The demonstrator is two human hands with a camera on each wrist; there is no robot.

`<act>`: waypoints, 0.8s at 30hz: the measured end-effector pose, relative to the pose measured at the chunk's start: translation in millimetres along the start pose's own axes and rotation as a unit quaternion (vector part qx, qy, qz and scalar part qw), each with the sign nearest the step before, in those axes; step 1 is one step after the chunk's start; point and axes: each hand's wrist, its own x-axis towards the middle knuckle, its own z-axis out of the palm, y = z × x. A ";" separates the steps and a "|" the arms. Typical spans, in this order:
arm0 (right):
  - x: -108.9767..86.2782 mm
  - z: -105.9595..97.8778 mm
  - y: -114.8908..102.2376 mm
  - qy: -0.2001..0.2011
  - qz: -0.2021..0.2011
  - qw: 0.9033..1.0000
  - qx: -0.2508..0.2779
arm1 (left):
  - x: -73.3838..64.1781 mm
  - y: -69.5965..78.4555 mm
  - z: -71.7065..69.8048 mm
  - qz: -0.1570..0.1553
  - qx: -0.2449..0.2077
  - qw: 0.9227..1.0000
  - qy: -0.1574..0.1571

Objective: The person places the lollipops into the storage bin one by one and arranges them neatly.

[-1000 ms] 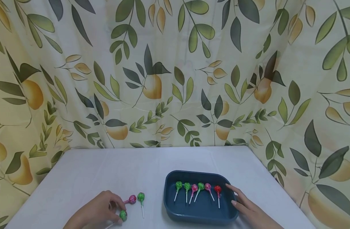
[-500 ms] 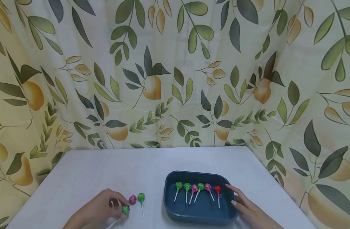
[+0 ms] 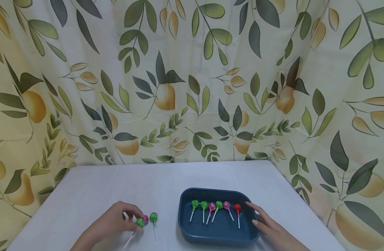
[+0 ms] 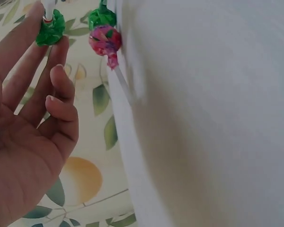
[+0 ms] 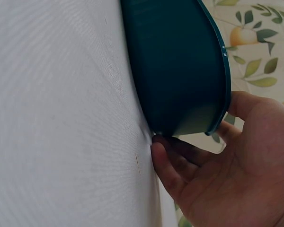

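Observation:
In the head view, my left hand pinches a green-wrapped lollipop between thumb and fingertips, its white stick slanting down toward me. Just behind its candy end lies a pink lollipop, partly hidden; in the left wrist view this pink lollipop shows with its stick. Another green lollipop lies to its right on the table. My right hand holds the right end of a dark blue tray, fingertips at its rim. In the right wrist view, the tray's outer wall meets the fingers.
Inside the tray, several lollipops lie in a row, including a green lollipop at the left and a red lollipop at the right. A white cloth covers the table. A leaf-and-fruit patterned curtain hangs behind and at both sides.
My left hand has moved slightly right and away from me with the green lollipop, now close against the pink one. The right hand stays at the tray's end.

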 end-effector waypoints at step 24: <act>0.3 0.5 1.3 0.001 0.010 1.000 0.000 | 72.4 53.7 26.0 -0.018 -0.017 0.998 0.055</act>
